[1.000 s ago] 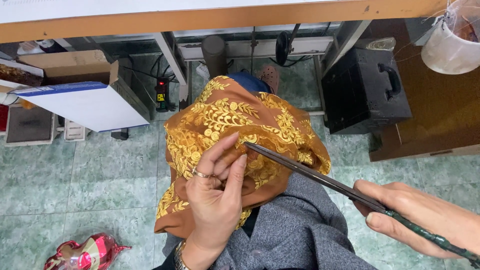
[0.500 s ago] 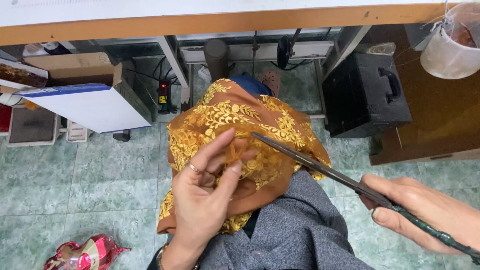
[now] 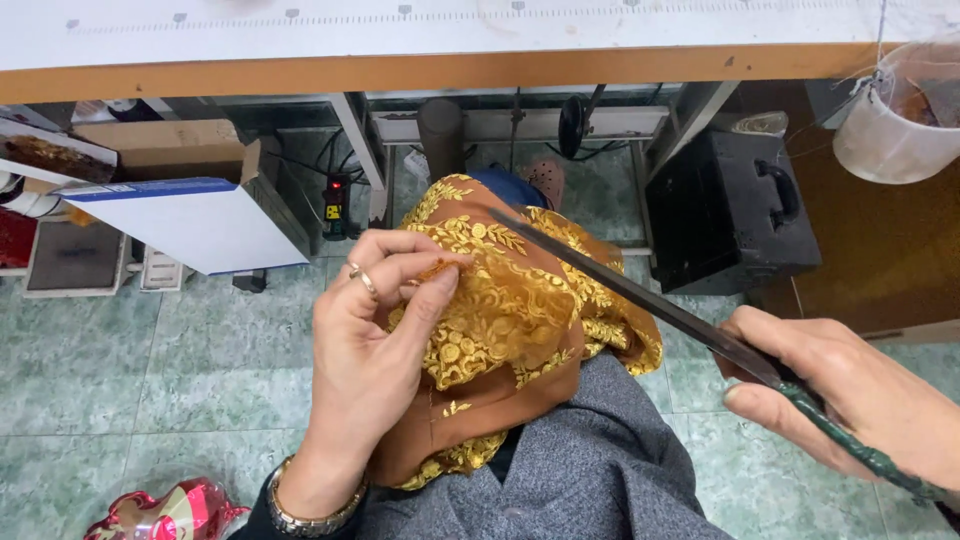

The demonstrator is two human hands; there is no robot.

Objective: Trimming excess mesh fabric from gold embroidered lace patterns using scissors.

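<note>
Pinching a gold-embroidered edge of the brown lace fabric [image 3: 500, 320] between thumb and fingertips, the left hand [image 3: 375, 340] was closed on the cloth, a ring on one finger and a metal bracelet [image 3: 310, 510] at the wrist. The fabric lay draped over the person's lap, on a grey-trousered knee [image 3: 580, 470], directly beneath and to the right of that hand. The right hand [image 3: 840, 395] was clenched around the dark green handle of long tailor's scissors [image 3: 640, 295], whose blades ran up and left across the fabric toward the left hand; I could not tell whether the blades touched the cloth. Beyond both hands ran the wooden edge of the surface [image 3: 450, 70]. A black case [image 3: 725, 210] stood on the green tiled floor [image 3: 150, 370] above the right hand.
</note>
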